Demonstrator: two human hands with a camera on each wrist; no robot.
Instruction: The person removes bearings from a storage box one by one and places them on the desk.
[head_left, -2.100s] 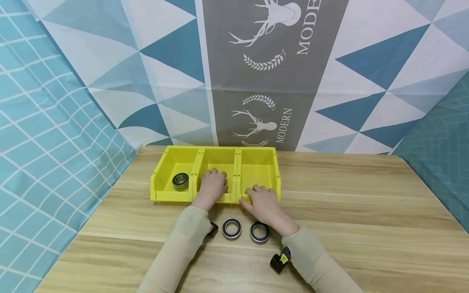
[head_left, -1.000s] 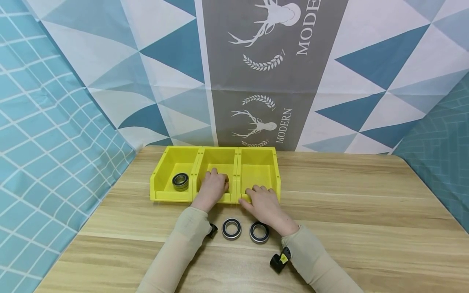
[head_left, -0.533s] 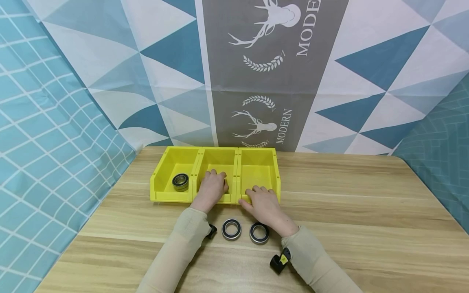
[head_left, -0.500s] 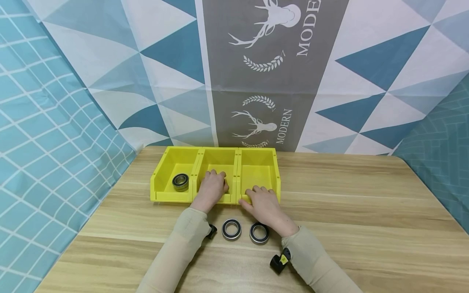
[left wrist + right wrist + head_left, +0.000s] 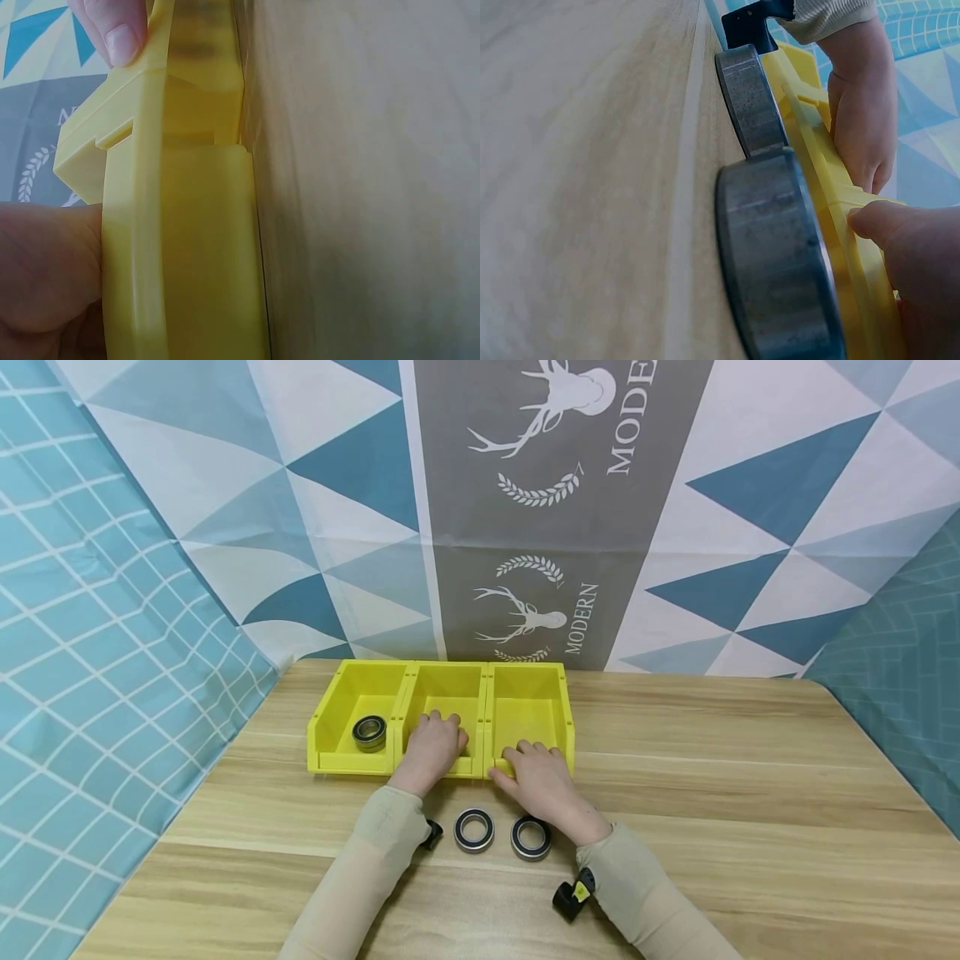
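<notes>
In the head view my left hand [image 5: 433, 750] reaches over the front wall into the middle yellow bin [image 5: 450, 681]. Its fingers bend down inside, and I cannot tell whether they hold anything. My right hand [image 5: 538, 777] grips the front lip of the right yellow bin [image 5: 527, 681], fingers over the edge. In the right wrist view its thumb [image 5: 870, 220] presses on the rim. Two ball bearings lie flat on the table before the bins: a left bearing [image 5: 474, 845] and a right bearing [image 5: 531, 853], the latter close below the right hand.
The left yellow bin [image 5: 352, 762], joined to the other two, holds stacked bearings [image 5: 369, 732]. The wooden table [image 5: 720, 793] stretches right of the bins. Patterned cloth [image 5: 540, 552] hangs behind it. Wrist cameras, one on the right sleeve [image 5: 573, 893], stick out near the table.
My left hand's fingers and thumb have shifted slightly within the middle bin. The right hand, the bins and the bearings on the table have stayed where they were.
</notes>
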